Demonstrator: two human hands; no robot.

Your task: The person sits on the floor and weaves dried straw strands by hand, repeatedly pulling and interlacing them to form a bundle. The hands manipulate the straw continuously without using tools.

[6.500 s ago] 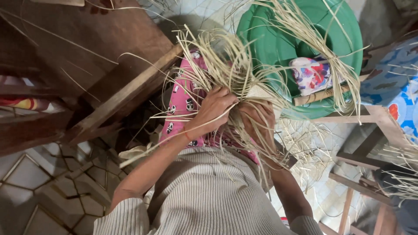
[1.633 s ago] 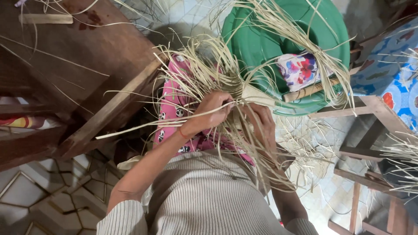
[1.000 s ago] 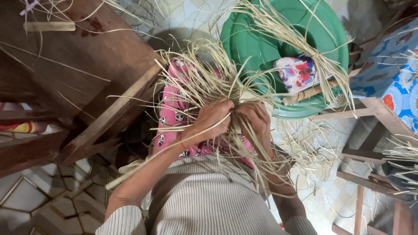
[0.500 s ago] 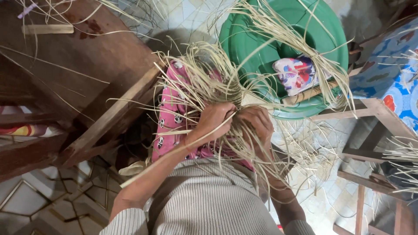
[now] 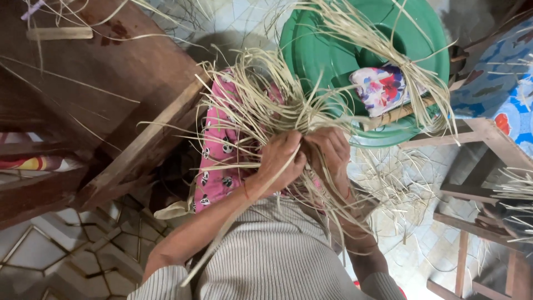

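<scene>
A tangled bundle of pale straw strands [image 5: 266,105] fans out over my lap, which is covered by pink patterned cloth [image 5: 214,161]. My left hand [image 5: 280,161] is closed around strands at the knot where the bundle gathers. My right hand [image 5: 333,150] grips the same gathered point, its fingers pressed against those of the left. One long strand [image 5: 233,222] runs down across my left forearm. More strands hang below my right wrist.
A green plastic basin [image 5: 316,50] ahead holds straw, a wooden stick and a floral cloth [image 5: 380,86]. A dark wooden bench [image 5: 100,83] stands at the left, wooden frames [image 5: 477,161] at the right. Tiled floor lies underneath.
Both hands have come together at the bundle's knot and stay there. The view has shifted slightly, and the long strand now lies across my left forearm.
</scene>
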